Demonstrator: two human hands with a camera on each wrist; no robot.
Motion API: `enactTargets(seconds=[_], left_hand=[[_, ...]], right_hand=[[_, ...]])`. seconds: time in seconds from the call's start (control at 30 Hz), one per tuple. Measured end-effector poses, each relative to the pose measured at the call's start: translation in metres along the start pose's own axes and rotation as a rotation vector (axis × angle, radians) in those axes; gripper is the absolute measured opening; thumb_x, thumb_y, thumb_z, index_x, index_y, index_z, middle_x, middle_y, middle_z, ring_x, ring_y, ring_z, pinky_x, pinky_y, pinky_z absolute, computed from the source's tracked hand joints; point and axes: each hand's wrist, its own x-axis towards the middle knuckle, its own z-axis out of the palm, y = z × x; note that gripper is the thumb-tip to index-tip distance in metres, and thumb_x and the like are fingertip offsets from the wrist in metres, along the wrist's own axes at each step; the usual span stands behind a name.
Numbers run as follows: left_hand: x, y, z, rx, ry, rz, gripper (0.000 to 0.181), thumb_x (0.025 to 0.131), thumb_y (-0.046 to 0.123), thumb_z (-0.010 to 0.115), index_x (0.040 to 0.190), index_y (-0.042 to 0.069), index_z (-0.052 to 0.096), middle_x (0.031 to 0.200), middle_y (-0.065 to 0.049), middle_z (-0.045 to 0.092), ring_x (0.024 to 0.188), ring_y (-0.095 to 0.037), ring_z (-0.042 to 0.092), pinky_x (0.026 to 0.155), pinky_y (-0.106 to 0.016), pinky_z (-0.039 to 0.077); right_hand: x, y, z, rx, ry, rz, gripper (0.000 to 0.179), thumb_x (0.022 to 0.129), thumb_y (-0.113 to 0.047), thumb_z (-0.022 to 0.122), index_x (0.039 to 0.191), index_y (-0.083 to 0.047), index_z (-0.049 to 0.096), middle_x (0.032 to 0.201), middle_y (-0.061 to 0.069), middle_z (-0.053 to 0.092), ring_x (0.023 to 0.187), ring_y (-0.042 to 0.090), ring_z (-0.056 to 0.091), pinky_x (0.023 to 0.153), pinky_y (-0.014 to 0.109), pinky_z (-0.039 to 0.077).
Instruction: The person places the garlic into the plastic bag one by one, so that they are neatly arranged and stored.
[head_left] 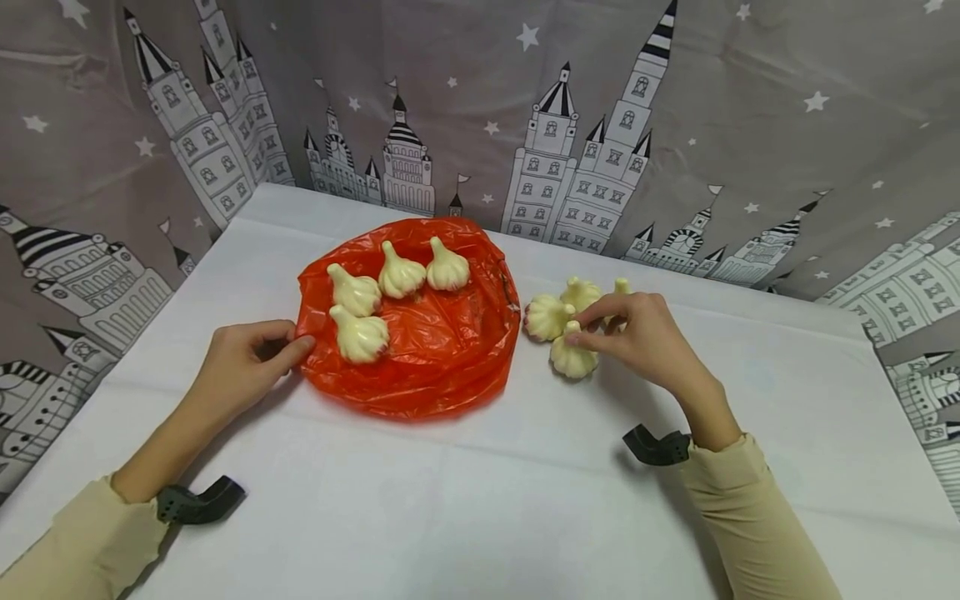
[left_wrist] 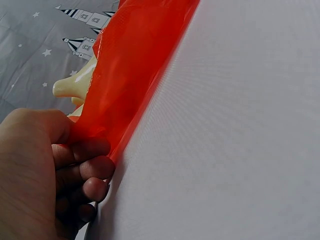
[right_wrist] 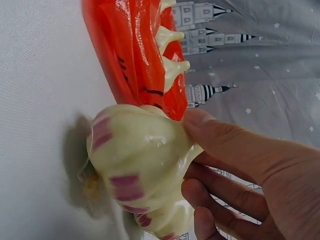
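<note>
A red plastic bag (head_left: 442, 325) lies spread with its mouth open, and several garlic bulbs (head_left: 401, 273) rest inside it. My left hand (head_left: 251, 360) pinches the bag's left rim between thumb and fingers, as the left wrist view also shows. To the right of the bag stands a cluster of several more garlic bulbs (head_left: 547, 317). My right hand (head_left: 637, 337) pinches the stem of the nearest garlic bulb (right_wrist: 145, 155) in that cluster. In the right wrist view this bulb has purple patches, and another bulb (right_wrist: 170, 217) shows behind it.
A white cloth (head_left: 450, 508) covers the table. Behind it hangs a grey curtain (head_left: 465, 100) printed with castles and stars. A black wrist mount (head_left: 201, 502) sticks out from the left sleeve, and another black mount (head_left: 658, 446) from the right.
</note>
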Motion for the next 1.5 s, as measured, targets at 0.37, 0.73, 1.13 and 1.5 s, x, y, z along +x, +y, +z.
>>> enactTargets(seconds=[0.37, 0.73, 1.13, 1.5], left_hand=[[-0.001, -0.001, -0.001, 0.001, 0.0, -0.012, 0.01, 0.09, 0.013, 0.073, 0.08, 0.014, 0.069, 0.069, 0.001, 0.06, 0.068, -0.007, 0.05, 0.059, -0.015, 0.04], [-0.001, -0.002, -0.001, -0.011, -0.001, -0.01, 0.011, 0.09, 0.014, 0.072, 0.079, 0.014, 0.069, 0.068, 0.002, 0.059, 0.067, -0.007, 0.05, 0.058, -0.015, 0.04], [0.0, 0.0, 0.0, -0.007, -0.013, -0.03, 0.013, 0.091, 0.016, 0.071, 0.079, 0.014, 0.068, 0.068, 0.001, 0.059, 0.068, -0.008, 0.05, 0.058, -0.016, 0.04], [0.0, 0.0, 0.0, -0.006, -0.013, -0.027, 0.014, 0.091, 0.016, 0.071, 0.078, 0.014, 0.068, 0.067, 0.001, 0.059, 0.067, -0.008, 0.05, 0.058, -0.016, 0.04]], right_hand=[[-0.001, -0.003, -0.01, -0.002, -0.024, 0.021, 0.016, 0.081, -0.033, 0.082, 0.089, -0.02, 0.077, 0.082, -0.008, 0.071, 0.075, 0.009, 0.063, 0.07, 0.031, 0.054], [-0.004, -0.004, -0.015, 0.009, 0.003, 0.012, 0.015, 0.08, -0.035, 0.083, 0.089, -0.025, 0.077, 0.077, -0.012, 0.069, 0.074, 0.008, 0.063, 0.071, 0.029, 0.054], [-0.005, -0.01, -0.015, 0.036, 0.007, -0.015, 0.017, 0.078, -0.037, 0.083, 0.09, -0.028, 0.076, 0.078, -0.014, 0.068, 0.074, 0.003, 0.062, 0.069, 0.024, 0.053], [-0.002, -0.018, -0.015, 0.1, 0.017, -0.04, 0.014, 0.08, -0.036, 0.082, 0.089, -0.028, 0.076, 0.082, -0.012, 0.069, 0.076, 0.004, 0.062, 0.071, 0.026, 0.052]])
